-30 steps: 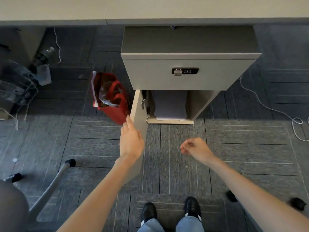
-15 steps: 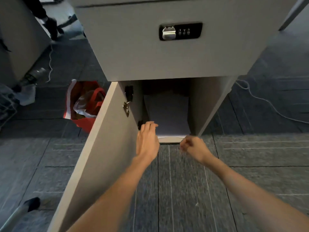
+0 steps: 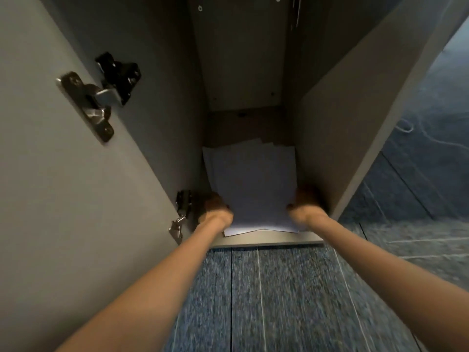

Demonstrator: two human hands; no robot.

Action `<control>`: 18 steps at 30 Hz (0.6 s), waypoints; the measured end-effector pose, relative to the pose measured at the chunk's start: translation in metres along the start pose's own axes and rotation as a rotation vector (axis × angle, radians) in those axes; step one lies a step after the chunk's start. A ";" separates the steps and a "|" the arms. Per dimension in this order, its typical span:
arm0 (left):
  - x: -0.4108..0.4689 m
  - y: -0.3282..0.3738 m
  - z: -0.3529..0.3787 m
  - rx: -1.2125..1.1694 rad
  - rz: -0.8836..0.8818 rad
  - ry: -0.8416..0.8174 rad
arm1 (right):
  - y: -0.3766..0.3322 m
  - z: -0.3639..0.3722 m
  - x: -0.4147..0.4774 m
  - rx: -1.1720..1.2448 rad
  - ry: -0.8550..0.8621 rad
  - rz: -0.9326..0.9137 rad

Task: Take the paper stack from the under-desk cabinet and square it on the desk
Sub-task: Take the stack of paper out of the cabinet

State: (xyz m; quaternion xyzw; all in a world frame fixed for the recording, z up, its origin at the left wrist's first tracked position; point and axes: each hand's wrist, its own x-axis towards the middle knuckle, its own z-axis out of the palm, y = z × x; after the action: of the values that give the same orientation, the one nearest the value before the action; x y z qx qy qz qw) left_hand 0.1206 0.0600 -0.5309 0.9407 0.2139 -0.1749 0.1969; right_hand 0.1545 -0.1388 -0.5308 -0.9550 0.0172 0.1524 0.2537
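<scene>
A loose, uneven stack of white paper [image 3: 251, 184] lies flat on the floor of the open under-desk cabinet [image 3: 264, 241], with sheets fanned out at its far end. My left hand [image 3: 215, 208] is at the stack's near left edge, thumb on top. At the near right edge sits my right hand [image 3: 303, 205], its thumb also on the paper. Both hands pinch the stack's sides; the fingers are hidden under the sheets. The desk is out of view.
The cabinet door [image 3: 76, 174] stands swung open on the left, with black metal hinges [image 3: 101, 95] on its inner face. The cabinet's right wall [image 3: 355, 123] is close beside my right hand. Blue-grey carpet [image 3: 279, 301] lies in front, and a white cable [image 3: 406, 128] lies at right.
The view has dropped close to the cabinet opening. Both hands went from in front of the cabinet into it and closed on the sides of the paper stack.
</scene>
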 end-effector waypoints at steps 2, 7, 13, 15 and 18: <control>0.009 0.000 0.008 0.019 -0.057 0.083 | -0.003 0.004 0.009 -0.034 0.035 0.028; 0.000 0.019 0.009 -0.026 -0.167 0.218 | -0.015 0.013 0.016 -0.001 0.097 0.152; 0.021 0.008 -0.004 -0.411 -0.230 0.146 | -0.019 0.002 0.036 0.553 0.083 0.301; 0.020 0.005 -0.008 -0.452 -0.211 0.106 | -0.019 -0.001 0.036 0.560 0.031 0.312; 0.020 0.003 -0.008 -0.472 -0.207 0.064 | -0.018 0.003 0.031 0.511 -0.026 0.332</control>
State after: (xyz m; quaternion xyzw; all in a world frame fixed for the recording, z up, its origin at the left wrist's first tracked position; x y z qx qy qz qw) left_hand 0.1405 0.0673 -0.5315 0.8468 0.3499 -0.1095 0.3854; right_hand 0.1855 -0.1205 -0.5342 -0.8425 0.2074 0.1948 0.4574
